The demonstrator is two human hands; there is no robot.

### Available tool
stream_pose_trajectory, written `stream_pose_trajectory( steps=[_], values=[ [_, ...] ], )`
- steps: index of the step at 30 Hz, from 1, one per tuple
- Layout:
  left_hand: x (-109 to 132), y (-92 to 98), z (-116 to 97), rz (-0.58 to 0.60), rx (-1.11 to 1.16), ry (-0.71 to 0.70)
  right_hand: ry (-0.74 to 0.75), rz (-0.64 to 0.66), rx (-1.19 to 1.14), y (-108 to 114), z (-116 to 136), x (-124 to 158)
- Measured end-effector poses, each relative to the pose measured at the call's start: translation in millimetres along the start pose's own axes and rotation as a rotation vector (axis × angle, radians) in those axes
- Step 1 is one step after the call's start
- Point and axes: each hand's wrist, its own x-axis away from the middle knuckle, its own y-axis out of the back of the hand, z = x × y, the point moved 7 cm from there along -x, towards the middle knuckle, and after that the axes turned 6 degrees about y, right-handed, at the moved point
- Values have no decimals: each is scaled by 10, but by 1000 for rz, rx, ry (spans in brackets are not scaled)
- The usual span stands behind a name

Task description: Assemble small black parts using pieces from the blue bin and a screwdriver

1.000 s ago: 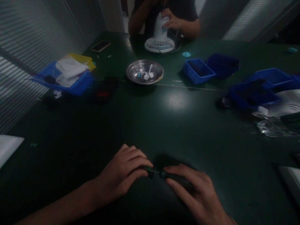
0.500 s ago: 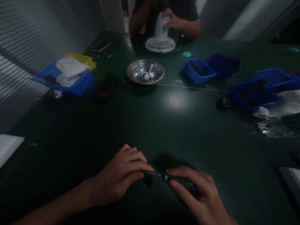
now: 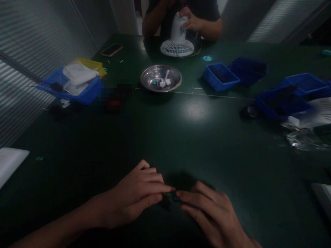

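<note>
Low over the near part of the table, my left hand pinches between thumb and forefinger one end of a thin metal rod, mostly hidden now. My right hand is closed, thumb and fingertips on a small dark part at the other side of the rod. The fingertips of both hands almost touch. In this dim light the part's exact kind cannot be made out.
A steel bowl with small white and teal pieces stands ahead. Blue bins sit to the right, and a filled blue bin to the left. Across the table, a person handles a white fan. A phone lies far left.
My right hand has moved left with the small dark part, closing the gap to my left hand. The stretch of metal rod that showed between them is now covered. Its fingers have drawn together.
</note>
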Motion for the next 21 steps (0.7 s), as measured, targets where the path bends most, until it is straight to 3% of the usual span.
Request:
stream_pose_trajectory(
  steps=[4,9,12,16,21],
  values=[
    [-17,-43,6,-53,-30,20,-45,-64,54,25,-44,36],
    [58,-66,158,-198,11,94,-326,-207,96,205,-251,204],
    [111,-44,233,-265,3,117,-421,-263,87,296,-343,315],
    [117,-13,161,-294,-86,12,-500,-308,51,351,-427,402],
    [133,7,7,-367,-301,-154,-480,-268,-13,332,-415,370]
  ],
)
